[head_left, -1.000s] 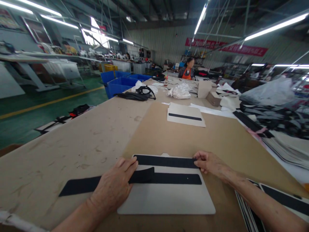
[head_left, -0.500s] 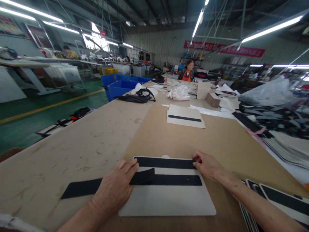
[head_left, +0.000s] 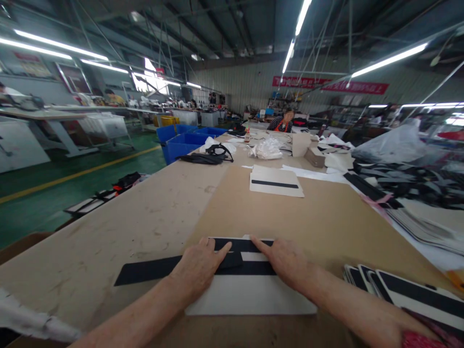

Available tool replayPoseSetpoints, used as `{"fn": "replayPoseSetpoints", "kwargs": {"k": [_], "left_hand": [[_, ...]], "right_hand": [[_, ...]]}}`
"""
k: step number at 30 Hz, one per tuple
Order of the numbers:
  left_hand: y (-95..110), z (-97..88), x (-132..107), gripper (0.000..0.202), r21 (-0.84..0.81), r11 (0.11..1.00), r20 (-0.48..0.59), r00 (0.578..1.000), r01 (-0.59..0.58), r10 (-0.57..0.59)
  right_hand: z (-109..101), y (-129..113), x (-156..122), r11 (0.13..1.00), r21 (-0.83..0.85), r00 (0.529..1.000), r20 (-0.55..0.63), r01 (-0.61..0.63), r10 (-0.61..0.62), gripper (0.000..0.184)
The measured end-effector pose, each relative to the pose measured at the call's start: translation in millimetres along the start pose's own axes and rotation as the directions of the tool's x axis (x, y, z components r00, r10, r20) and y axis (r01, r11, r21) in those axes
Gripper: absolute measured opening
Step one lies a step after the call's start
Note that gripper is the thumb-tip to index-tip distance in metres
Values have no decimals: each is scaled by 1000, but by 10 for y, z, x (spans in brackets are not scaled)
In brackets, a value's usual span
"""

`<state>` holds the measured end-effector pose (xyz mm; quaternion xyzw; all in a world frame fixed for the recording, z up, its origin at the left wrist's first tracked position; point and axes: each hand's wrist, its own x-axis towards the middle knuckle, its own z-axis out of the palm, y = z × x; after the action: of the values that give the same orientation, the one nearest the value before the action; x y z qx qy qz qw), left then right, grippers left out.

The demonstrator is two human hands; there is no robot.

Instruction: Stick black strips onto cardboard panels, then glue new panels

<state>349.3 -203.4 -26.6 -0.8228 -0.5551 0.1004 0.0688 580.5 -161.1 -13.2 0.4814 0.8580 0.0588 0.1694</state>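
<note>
Left hand [head_left: 198, 268], right hand [head_left: 290, 263], both unclenched, thumbs [head_left: 224, 249] angled inward (tips apart), on the upper black strip [head_left: 241, 245]

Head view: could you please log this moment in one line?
left hand: on upper black strip; right hand: on same strip; pale board: beneath strip; overhanging strip: under left hand

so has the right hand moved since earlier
Yes, leftward: fingertips of the right hand lined up with the right side of the far board; now the index fingertip lines up with its left.
</note>
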Motion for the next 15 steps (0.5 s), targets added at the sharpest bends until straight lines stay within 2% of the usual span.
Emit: {"fn": "replayPoseSetpoints", "kwargs": {"k": [3,6,10,15], "left_hand": [[35,-9,46,69,9,1000,15,1000,19,-19],[-11,53,31,64,-34,999,-19,999,26,-27],[-138,189,-46,61,-106,994,-107,994,6,-18],[-247,374,-164,62,-214,976,-207,975,30,-75]], "right_hand": [[9,-91,21,999,-42,1000,19,3,-3,74],[92,-25,-28,999,-35,1000,-20,-23,22,69],[266,223,-194,997,18,994,-71,-81,82,67],[415,578,-402,987,42,987,-50,-153,155,66]]}}
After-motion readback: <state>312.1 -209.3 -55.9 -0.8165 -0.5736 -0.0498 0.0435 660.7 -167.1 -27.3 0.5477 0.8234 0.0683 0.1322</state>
